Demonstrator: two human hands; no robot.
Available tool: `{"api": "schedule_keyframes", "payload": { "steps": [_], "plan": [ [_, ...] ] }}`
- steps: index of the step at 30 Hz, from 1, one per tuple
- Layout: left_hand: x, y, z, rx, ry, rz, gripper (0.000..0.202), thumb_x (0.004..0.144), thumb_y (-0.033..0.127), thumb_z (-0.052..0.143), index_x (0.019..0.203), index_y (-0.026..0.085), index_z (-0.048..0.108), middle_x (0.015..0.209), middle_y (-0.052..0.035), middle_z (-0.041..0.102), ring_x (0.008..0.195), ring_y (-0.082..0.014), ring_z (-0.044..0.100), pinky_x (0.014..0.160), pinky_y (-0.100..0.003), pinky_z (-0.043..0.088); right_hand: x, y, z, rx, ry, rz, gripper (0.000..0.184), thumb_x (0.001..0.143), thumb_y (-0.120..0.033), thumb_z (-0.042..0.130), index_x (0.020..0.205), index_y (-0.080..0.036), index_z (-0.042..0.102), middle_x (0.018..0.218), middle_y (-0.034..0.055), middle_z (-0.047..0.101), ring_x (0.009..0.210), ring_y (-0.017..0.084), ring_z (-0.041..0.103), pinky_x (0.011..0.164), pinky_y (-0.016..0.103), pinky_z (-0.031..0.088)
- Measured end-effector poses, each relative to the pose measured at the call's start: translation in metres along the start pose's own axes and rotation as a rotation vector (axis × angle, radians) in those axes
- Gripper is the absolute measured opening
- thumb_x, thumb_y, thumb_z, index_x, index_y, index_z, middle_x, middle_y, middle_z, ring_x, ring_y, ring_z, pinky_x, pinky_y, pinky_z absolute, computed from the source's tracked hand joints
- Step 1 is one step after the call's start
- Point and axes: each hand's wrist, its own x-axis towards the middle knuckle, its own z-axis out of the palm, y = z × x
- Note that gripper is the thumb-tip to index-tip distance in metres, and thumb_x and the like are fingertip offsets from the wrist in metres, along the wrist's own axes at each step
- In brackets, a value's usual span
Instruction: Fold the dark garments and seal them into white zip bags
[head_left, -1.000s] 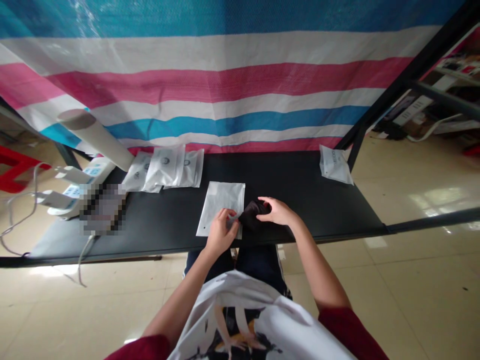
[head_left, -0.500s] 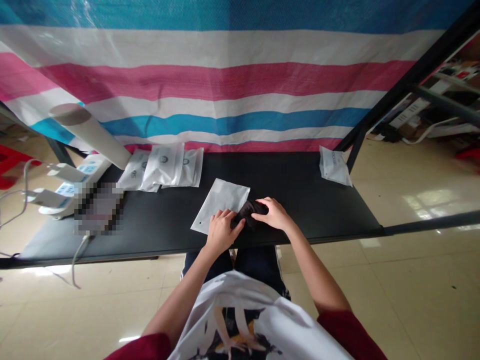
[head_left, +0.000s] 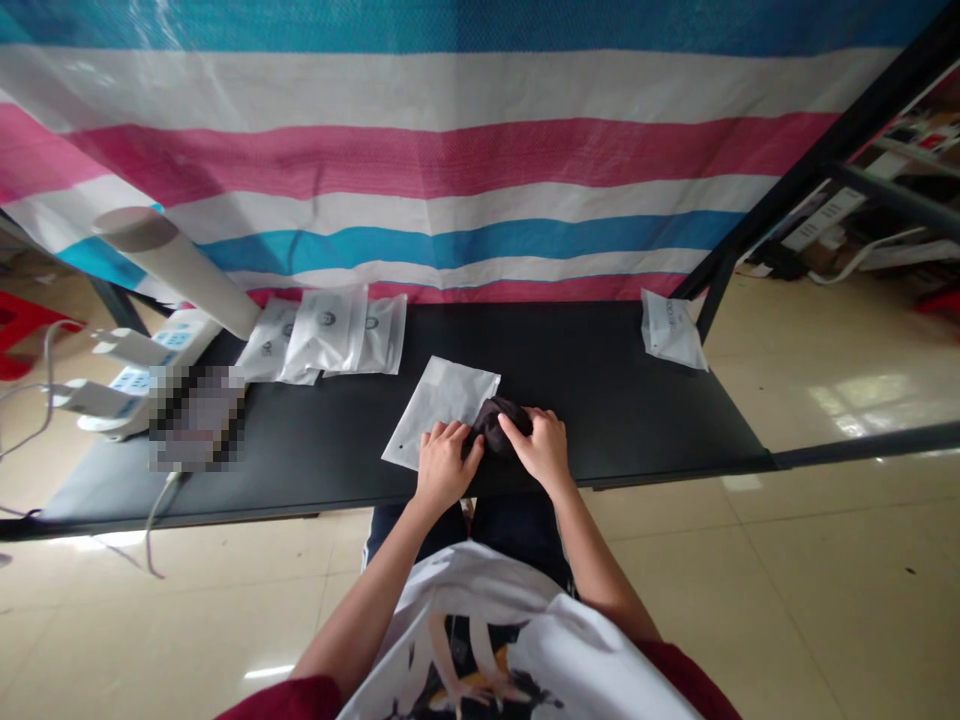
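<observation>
Right, biggest first: striped woven tarpaulin (head_left: 450, 155) fills the backdrop in bands of blue, white and pink. Below it, pale tiled floor (head_left: 825, 580) spreads out around a long black table (head_left: 600, 370), with a dark metal frame (head_left: 795, 190) rising at the right end. In close comes the person's white T-shirt (head_left: 465, 590), printed front, dark red sleeves, right up against the near side.

Over to the left, a white cylinder (head_left: 187, 275) with a greyish-brown top leans behind three frosted pouches (head_left: 326, 335), bunched and overlapping near the back edge. Beside them sits a white power strip (head_left: 161, 365), two adapters plugged in, and near it a pixelated object (head_left: 196, 418) trailing a pale cable (head_left: 154, 515).

Now centre table: a flat frosted bag (head_left: 435, 400) lies askew, while one more puffed pouch (head_left: 673, 330) rests well apart, by the right-hand corner.

And the hands! Left hand (head_left: 446, 462), overlapping the bag's near right corner, pinches the left edge of a dark fabric bundle (head_left: 501, 425) between thumb and forefinger. Right hand (head_left: 544, 445) grips the other side, thumb on top, fingers curled round the far right. That crumpled bundle sits between both hands, against the bag's right edge.
</observation>
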Motion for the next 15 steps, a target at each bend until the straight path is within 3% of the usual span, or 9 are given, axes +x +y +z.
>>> {"api": "schedule_keyframes", "payload": {
  "steps": [5, 8, 12, 15],
  "plan": [
    [-0.002, -0.002, -0.003, -0.024, -0.021, 0.056, 0.029, 0.097, 0.042, 0.042, 0.084, 0.022, 0.058, 0.092, -0.0052, 0.064, 0.093, -0.0244, 0.055, 0.081, -0.038, 0.036, -0.007, 0.012, -0.007, 0.069, -0.077, -0.084, 0.037, 0.094, -0.049, 0.052, 0.116, -0.023, 0.066, 0.118, 0.0112, 0.067, 0.109, 0.030, 0.059, 0.096, 0.044, 0.044],
    [-0.003, -0.005, -0.004, -0.043, -0.051, 0.118, 0.026, 0.098, 0.034, 0.038, 0.086, 0.022, 0.058, 0.099, -0.0051, 0.064, 0.093, -0.0235, 0.055, 0.082, -0.038, 0.036, -0.012, 0.011, -0.009, 0.213, -0.135, -0.133, 0.041, 0.095, -0.045, 0.051, 0.130, -0.025, 0.058, 0.135, 0.0111, 0.057, 0.125, 0.031, 0.050, 0.106, 0.048, 0.039],
    [-0.001, -0.009, -0.002, -0.089, -0.057, 0.127, 0.022, 0.095, 0.023, 0.037, 0.081, 0.020, 0.054, 0.092, -0.0059, 0.062, 0.089, -0.0229, 0.056, 0.078, -0.037, 0.039, -0.014, 0.002, -0.009, 0.621, -0.345, -0.158, 0.045, 0.093, -0.043, 0.055, 0.134, -0.026, 0.049, 0.135, 0.0078, 0.057, 0.125, 0.024, 0.053, 0.109, 0.040, 0.040],
    [0.001, -0.012, 0.000, -0.125, 0.009, 0.060, 0.012, 0.092, 0.025, 0.046, 0.088, 0.020, 0.055, 0.091, -0.0064, 0.061, 0.090, -0.0232, 0.058, 0.079, -0.035, 0.043, -0.013, -0.003, -0.004, 0.874, -0.330, -0.003, 0.050, 0.087, -0.042, 0.063, 0.131, -0.025, 0.046, 0.125, 0.0067, 0.062, 0.115, 0.021, 0.060, 0.103, 0.036, 0.045]
  ]
}}
